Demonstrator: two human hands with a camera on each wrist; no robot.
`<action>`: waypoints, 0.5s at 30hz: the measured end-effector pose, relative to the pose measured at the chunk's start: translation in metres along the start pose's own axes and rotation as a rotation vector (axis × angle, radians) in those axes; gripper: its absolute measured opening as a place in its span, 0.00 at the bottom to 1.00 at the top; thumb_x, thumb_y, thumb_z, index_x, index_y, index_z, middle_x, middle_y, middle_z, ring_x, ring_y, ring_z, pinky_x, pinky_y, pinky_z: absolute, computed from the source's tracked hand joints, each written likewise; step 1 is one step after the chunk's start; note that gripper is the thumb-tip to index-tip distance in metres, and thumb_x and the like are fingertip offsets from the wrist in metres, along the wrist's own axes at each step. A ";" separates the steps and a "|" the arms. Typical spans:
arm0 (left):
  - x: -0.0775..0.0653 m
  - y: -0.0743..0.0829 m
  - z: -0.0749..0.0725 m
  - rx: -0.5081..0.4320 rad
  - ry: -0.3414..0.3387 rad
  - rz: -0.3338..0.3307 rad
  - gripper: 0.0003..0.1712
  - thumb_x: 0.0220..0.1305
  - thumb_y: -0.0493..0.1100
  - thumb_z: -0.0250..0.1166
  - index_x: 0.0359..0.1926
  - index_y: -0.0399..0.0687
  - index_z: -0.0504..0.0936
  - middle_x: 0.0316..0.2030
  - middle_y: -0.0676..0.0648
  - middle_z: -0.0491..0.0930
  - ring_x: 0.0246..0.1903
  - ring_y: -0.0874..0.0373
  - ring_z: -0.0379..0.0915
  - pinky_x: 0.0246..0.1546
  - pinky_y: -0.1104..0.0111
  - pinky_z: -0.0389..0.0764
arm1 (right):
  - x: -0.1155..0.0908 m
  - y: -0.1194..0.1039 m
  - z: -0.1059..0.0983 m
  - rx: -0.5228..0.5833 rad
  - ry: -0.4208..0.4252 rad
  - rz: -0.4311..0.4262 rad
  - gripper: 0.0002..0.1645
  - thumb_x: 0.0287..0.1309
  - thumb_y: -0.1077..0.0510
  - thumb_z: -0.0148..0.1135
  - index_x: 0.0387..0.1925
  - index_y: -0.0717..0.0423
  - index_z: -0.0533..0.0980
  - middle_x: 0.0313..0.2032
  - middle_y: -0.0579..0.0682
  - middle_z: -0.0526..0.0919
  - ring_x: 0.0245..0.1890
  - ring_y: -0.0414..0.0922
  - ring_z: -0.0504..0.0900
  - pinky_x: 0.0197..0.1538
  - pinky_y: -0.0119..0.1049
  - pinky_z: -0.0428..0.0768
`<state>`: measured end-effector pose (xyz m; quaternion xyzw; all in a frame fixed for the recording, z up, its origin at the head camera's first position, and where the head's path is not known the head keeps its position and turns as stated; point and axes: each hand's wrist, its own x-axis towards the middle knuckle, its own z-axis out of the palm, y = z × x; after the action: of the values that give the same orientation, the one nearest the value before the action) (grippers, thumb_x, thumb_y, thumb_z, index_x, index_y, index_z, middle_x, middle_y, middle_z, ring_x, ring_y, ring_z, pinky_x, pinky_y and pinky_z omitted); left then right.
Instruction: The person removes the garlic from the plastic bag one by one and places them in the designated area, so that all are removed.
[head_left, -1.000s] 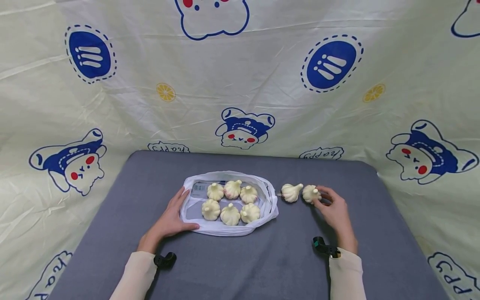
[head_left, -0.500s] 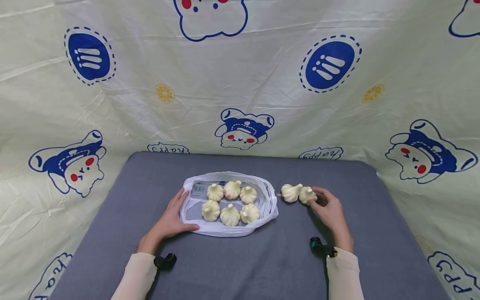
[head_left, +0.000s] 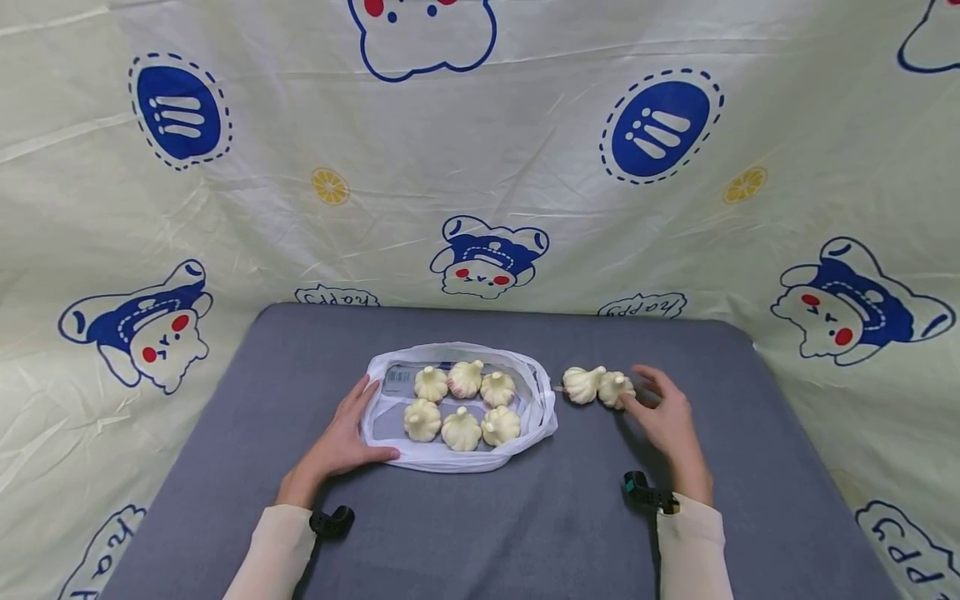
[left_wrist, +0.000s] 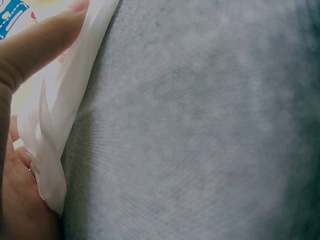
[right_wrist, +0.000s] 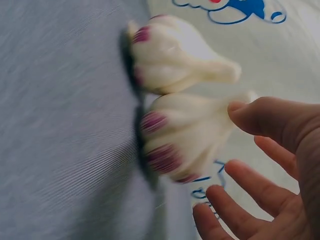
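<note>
Garlic bulb [head_left: 614, 390] sits by the spread right grip [head_left: 667, 417]; the left grip [head_left: 343, 440] holds a bag [head_left: 457, 462] partly hiding its fingers

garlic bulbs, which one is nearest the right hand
The right bulb of the two outside the white bag: the right hand is right at it, while its neighbour lies farther left and the other six sit inside the bag.

Head view evenly lit, fairly sharp; faint sheen on curtain [head_left: 525, 150]. Left wrist view hazy, right edge dark. Right wrist view: garlic [right_wrist: 187, 132] slightly blurred, soft shadows on table [right_wrist: 60, 100].
</note>
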<state>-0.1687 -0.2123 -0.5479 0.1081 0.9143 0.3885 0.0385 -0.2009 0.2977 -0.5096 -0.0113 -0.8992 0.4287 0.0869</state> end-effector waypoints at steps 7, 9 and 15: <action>0.000 0.001 0.000 -0.003 -0.007 0.006 0.71 0.44 0.60 0.82 0.82 0.43 0.51 0.82 0.38 0.42 0.80 0.33 0.39 0.74 0.34 0.52 | -0.005 -0.029 -0.008 -0.043 0.011 -0.018 0.39 0.69 0.50 0.66 0.75 0.55 0.64 0.74 0.65 0.65 0.71 0.67 0.67 0.64 0.65 0.72; 0.000 0.001 -0.001 -0.003 -0.006 0.007 0.72 0.44 0.59 0.83 0.81 0.43 0.51 0.82 0.38 0.42 0.80 0.33 0.39 0.74 0.34 0.52 | -0.006 -0.036 -0.009 -0.049 0.000 -0.027 0.41 0.69 0.49 0.66 0.76 0.54 0.63 0.74 0.65 0.64 0.71 0.67 0.67 0.64 0.65 0.73; -0.001 0.001 -0.002 0.000 -0.004 0.007 0.72 0.44 0.60 0.83 0.81 0.42 0.52 0.82 0.38 0.42 0.79 0.32 0.39 0.74 0.33 0.52 | -0.008 -0.056 -0.004 -0.058 -0.028 -0.080 0.43 0.67 0.49 0.68 0.77 0.54 0.62 0.74 0.65 0.63 0.70 0.67 0.67 0.64 0.66 0.73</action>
<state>-0.1681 -0.2131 -0.5461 0.1121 0.9138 0.3884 0.0389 -0.1889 0.2650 -0.4649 0.0281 -0.9121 0.3987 0.0908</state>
